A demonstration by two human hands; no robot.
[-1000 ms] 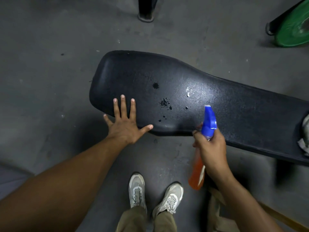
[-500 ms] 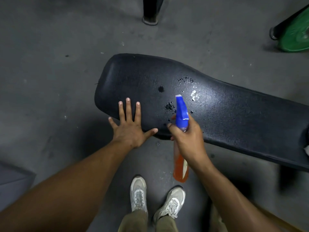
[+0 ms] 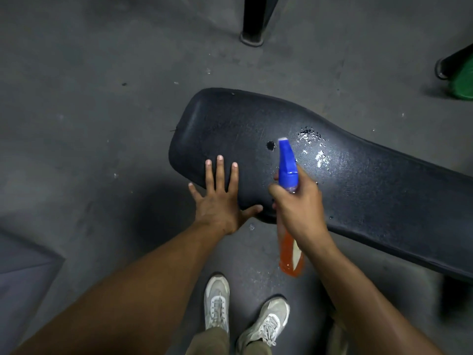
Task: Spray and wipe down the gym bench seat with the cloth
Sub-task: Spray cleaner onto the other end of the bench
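The black padded bench seat (image 3: 230, 124) runs from the centre to the right edge, with wet droplets (image 3: 312, 147) and a small hole on its surface. My left hand (image 3: 220, 198) lies flat and spread on the seat's near left edge. My right hand (image 3: 299, 208) grips a spray bottle (image 3: 288, 165) with a blue nozzle and orange liquid, its nozzle pointing over the seat's middle. No cloth is in view.
Grey concrete floor (image 3: 102, 98) surrounds the bench. A black post foot (image 3: 252, 34) stands at the top centre. A green weight plate (image 3: 463, 83) sits at the right edge. My two pale sneakers (image 3: 217, 303) are below the bench.
My right hand has carried the spray bottle from the right toward the seat's middle. More wet droplets now show on the seat. My left hand has stayed put, and the cloth has left the view.
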